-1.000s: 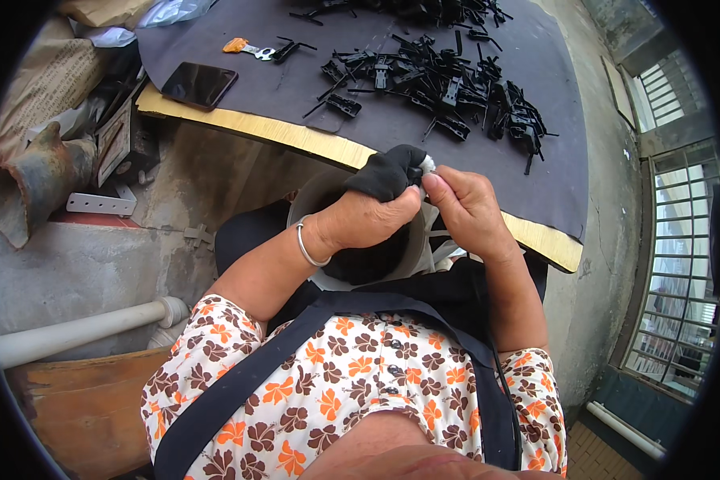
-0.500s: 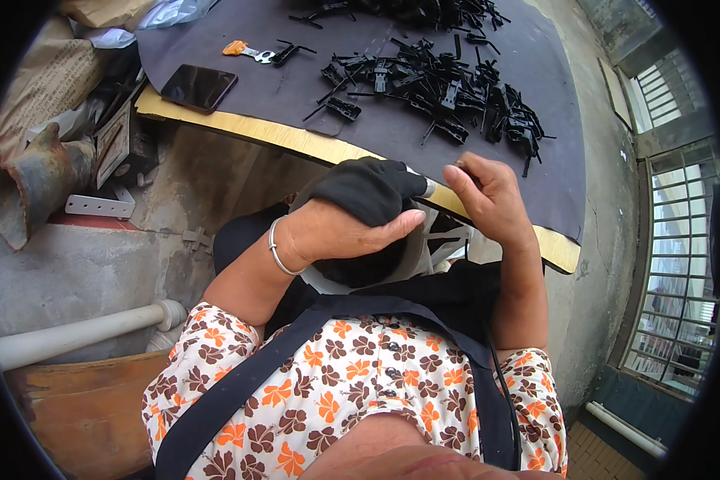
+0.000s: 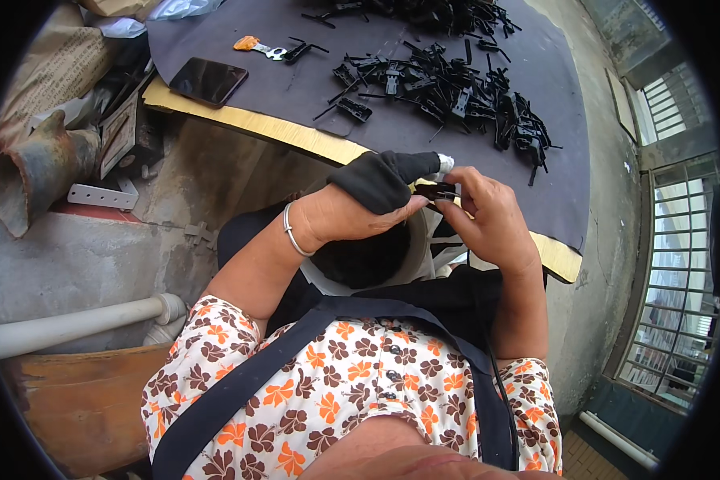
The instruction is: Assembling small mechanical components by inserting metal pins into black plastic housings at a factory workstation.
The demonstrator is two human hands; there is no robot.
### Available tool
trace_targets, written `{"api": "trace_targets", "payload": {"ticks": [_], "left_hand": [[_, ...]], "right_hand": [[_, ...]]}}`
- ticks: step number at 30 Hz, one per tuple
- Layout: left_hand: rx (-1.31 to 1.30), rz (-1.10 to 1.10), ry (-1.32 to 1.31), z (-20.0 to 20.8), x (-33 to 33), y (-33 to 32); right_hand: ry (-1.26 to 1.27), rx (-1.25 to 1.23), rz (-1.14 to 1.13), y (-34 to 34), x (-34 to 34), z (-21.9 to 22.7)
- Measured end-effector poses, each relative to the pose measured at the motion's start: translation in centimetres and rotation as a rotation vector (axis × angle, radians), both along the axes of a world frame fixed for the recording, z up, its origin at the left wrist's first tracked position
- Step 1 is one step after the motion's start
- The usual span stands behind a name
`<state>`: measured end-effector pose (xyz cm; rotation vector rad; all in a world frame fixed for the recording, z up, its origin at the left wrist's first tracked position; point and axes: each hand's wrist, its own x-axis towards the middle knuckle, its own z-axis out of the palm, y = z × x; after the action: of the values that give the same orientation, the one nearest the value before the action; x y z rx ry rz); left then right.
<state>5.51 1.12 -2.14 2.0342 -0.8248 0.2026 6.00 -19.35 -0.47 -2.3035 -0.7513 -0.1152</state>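
Black cloth (image 3: 376, 180) wraps the fingers of the left hand (image 3: 348, 212), thumb stretched rightward; its grip is hidden. The right hand (image 3: 492, 218) bends inward, thumb and fingertips pinching a black clip (image 3: 436, 191) between both hands, beside the left thumb.

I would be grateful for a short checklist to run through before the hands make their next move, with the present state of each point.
1. Black part supported by both hands: ok, the left hand and right hand meet at it.
2. Left fingers covered: ok for most, under black cloth; the thumb is bare.
3. Bracelet away from the part: ok, it sits at the left wrist.
4. Phone apart from both hands: ok, it lies near the table's edge.
5. Part undamaged: cannot tell, too small and partly hidden by fingers.
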Motion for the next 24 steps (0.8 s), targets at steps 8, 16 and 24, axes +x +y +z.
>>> {"api": "trace_targets", "payload": {"ticks": [8, 16, 24], "left_hand": [[-0.296, -0.014, 0.194, -2.2, 0.4, -1.3], [-0.441, -0.172, 0.626, -0.6, -0.8, -1.0], [-0.315, 0.069, 0.221, -0.4, -1.1, -1.5]], "right_hand": [[-0.140, 0.324, 0.210, 1.8, -1.2, 0.4], [0.251, 0.609, -0.165, 2.5, -0.6, -2.3], [0.224, 0.364, 0.009, 1.6, -0.6, -0.9]]}}
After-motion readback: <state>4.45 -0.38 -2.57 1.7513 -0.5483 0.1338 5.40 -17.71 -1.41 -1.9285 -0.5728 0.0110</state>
